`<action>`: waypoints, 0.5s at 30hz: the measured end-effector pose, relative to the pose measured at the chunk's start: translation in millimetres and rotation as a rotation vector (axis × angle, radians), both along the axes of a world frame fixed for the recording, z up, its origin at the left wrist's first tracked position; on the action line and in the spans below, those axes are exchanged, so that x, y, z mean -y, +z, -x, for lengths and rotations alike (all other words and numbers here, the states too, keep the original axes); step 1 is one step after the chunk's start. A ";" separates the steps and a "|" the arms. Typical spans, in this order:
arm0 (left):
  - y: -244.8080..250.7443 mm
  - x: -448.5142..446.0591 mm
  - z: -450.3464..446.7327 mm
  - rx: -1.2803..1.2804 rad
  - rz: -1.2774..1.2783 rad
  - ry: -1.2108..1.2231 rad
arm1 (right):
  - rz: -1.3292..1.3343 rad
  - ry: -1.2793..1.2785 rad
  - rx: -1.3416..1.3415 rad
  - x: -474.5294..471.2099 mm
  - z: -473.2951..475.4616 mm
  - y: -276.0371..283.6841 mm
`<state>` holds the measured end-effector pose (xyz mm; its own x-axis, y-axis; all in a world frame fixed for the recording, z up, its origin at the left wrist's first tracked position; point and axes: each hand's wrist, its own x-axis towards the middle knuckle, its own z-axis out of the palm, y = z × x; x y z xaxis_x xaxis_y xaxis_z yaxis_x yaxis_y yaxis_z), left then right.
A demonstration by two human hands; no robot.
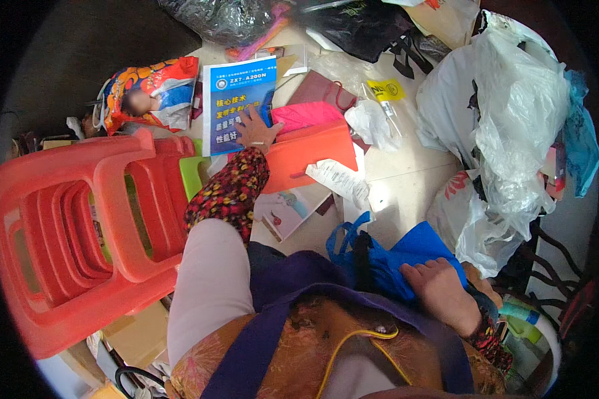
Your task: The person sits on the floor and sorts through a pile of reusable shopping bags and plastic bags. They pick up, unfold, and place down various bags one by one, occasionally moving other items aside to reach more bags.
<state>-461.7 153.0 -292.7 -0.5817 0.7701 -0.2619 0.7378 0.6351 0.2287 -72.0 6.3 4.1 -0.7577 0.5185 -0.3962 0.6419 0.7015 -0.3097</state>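
Observation:
My left hand reaches forward, fingers spread, over the lower right part of a blue printed brochure with a white border. That brochure lies among papers on the floor. Just right of the hand are a bright pink packet and an orange-red paper folder. A printed paper receipt rests across the folder's lower edge, and a picture leaflet lies below it. Close to my body, my right hand grips a blue fabric bag, whose handles flop to the left.
Stacked red plastic stools lie on their side at left, beside a colourful printed bag. Bulging white plastic bags stand at right. A black bag lies at the far side. Crumpled white tissue sits on the tiled floor.

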 end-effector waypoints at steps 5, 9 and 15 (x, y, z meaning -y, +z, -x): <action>-6.1 -31.9 -5.7 -0.108 -0.032 -0.085 | -0.007 0.023 -0.025 -8.0 3.7 -7.3; 48.5 -77.8 4.5 -0.017 -0.632 -0.229 | -0.018 0.025 0.011 -9.5 3.2 -6.4; 110.9 -140.8 -36.1 0.945 -1.214 -0.431 | 0.024 -0.027 0.037 -7.8 -3.3 -2.2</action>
